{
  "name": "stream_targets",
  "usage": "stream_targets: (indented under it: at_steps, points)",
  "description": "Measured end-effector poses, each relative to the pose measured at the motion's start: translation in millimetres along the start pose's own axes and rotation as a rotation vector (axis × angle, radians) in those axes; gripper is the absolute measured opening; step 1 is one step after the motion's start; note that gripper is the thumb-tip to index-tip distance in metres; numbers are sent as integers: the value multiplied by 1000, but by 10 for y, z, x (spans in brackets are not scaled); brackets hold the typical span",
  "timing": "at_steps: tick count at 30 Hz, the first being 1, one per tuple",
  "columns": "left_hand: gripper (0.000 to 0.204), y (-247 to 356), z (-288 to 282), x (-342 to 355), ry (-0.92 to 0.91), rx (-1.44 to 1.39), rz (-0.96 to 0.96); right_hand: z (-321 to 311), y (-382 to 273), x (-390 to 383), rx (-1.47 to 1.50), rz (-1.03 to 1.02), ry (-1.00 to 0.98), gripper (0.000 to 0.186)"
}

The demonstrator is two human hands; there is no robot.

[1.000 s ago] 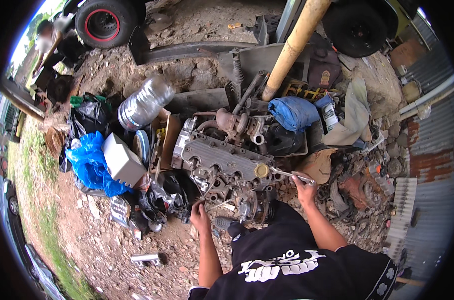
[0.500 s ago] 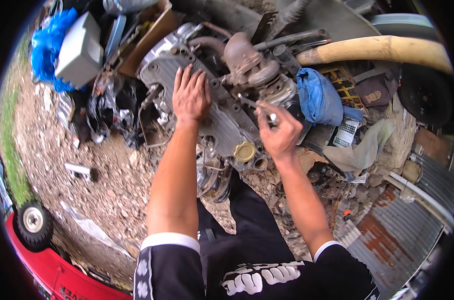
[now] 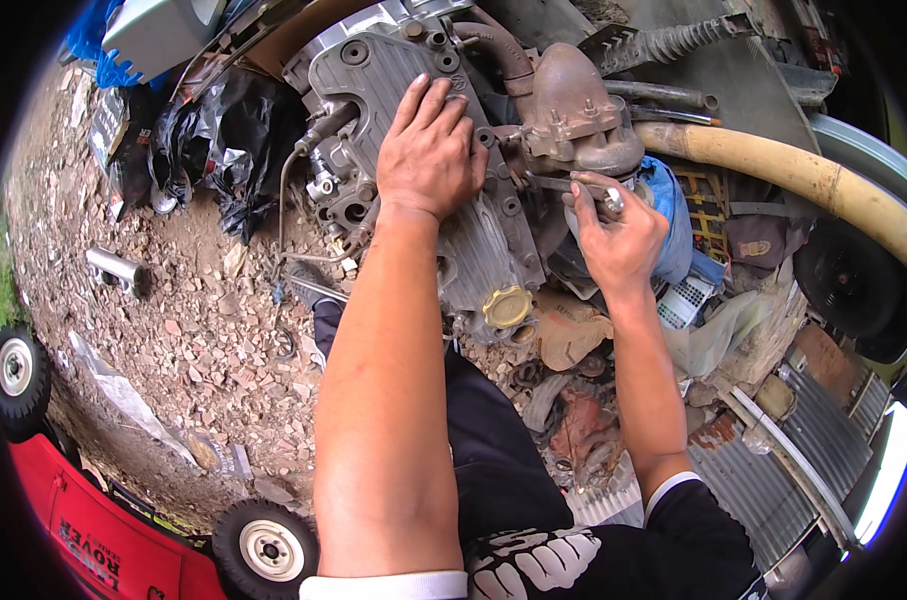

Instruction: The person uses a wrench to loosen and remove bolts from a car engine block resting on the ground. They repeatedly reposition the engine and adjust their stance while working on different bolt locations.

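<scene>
Head: yellow pipe, black bags flank engine

Engine cover under left hand: matt grey cast metal, grimy. Tool in right hand: shiny metal. Rusty rough manifold above. Cap: dull yellow plastic.

Bare gravel left of engine open; right side crowded: rusty manifold, yellow pipe, seemingly packed scrap.
</scene>
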State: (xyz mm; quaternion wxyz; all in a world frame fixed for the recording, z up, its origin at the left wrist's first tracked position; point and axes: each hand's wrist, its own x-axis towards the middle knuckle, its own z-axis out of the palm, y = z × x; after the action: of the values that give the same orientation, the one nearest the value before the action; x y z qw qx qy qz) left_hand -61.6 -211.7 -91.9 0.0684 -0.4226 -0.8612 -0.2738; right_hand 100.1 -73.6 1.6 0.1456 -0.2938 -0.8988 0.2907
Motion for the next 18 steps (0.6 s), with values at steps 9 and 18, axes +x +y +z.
stream_targets:
  at_steps: [9,18]
  points:
    - [26,-22,-20,-28,-42,0,-5,246,-308,477,-225,-215,-120,17]
    - [25,-30,0,-45,-18,-12,-3,-21,21,-344,-142,-142,-79,19]
